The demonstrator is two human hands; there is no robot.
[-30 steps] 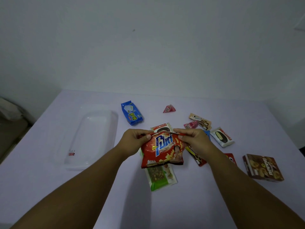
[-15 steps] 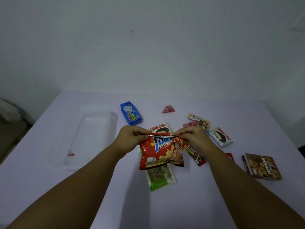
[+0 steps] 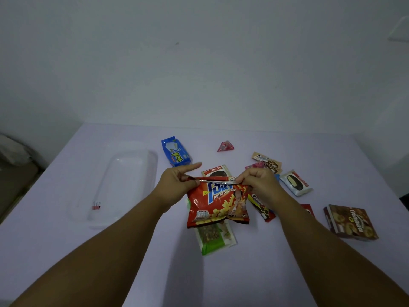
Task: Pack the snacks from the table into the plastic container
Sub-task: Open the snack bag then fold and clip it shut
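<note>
Left hand (image 3: 177, 182) and right hand (image 3: 257, 185) pinch the top seam of the red chip bag (image 3: 218, 201), raised above the table (image 3: 243, 273); likely light, puffy, crushable; grip seams; container (image 3: 124, 185) lies left, empty.

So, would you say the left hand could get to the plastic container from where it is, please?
Probably yes, once freed. The left hand is pinching the top edge of the red potato snack bag, shared with the right hand. The plastic container lies just to its left, with nothing between them.
</note>
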